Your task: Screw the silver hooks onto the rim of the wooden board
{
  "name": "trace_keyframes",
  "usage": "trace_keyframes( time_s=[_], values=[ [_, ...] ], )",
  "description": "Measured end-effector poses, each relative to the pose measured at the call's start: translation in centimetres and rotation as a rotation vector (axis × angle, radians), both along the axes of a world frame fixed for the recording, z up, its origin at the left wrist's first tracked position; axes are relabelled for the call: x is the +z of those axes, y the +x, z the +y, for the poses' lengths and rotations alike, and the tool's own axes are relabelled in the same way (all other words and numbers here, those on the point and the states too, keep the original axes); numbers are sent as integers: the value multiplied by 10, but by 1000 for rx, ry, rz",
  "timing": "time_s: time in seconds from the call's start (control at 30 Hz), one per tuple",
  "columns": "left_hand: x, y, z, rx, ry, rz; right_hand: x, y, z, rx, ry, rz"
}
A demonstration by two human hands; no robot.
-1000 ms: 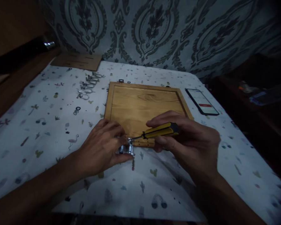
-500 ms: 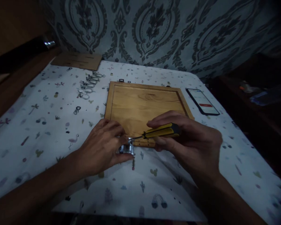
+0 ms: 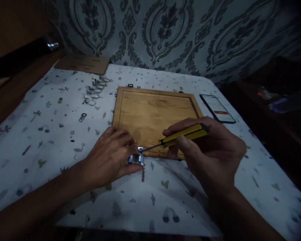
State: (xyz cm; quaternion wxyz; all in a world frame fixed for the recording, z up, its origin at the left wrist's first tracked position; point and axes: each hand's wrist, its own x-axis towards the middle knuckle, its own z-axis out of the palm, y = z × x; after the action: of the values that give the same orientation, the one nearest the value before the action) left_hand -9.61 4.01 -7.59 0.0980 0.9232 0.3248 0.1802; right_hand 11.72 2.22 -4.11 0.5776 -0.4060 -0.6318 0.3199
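Note:
A framed wooden panel (image 3: pixel 155 113) lies flat on the patterned tablecloth. At its near left corner, a shiny metal hinge (image 3: pixel 137 160) sits against the edge. My left hand (image 3: pixel 112 157) is closed on this hinge, thumb along its near side and fingers over the panel's corner. My right hand (image 3: pixel 210 150) grips a yellow and black screwdriver (image 3: pixel 184 135) by its handle. The screwdriver slants down to the left, and its tip meets the hinge beside my left fingers. Whether a screw is under the tip is too small to tell.
Several metal rings or clips (image 3: pixel 94 90) lie in a row left of the panel. A phone (image 3: pixel 217 108) with a lit screen rests to its right. A piece of brown cardboard (image 3: pixel 82 64) lies at the back left, and a patterned wall or curtain (image 3: pixel 165 33) rises behind the table.
My right hand has shifted a little to the right, and the screwdriver handle is turned and raised at its end. The left hand and hinge stay put.

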Motion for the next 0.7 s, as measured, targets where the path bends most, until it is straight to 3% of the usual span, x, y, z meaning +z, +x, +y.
trace_keyframes(
  time_s=[0.7],
  values=[
    [3,0,1,3,-15,38,5,1,0,94,-60,-89]
  ],
)
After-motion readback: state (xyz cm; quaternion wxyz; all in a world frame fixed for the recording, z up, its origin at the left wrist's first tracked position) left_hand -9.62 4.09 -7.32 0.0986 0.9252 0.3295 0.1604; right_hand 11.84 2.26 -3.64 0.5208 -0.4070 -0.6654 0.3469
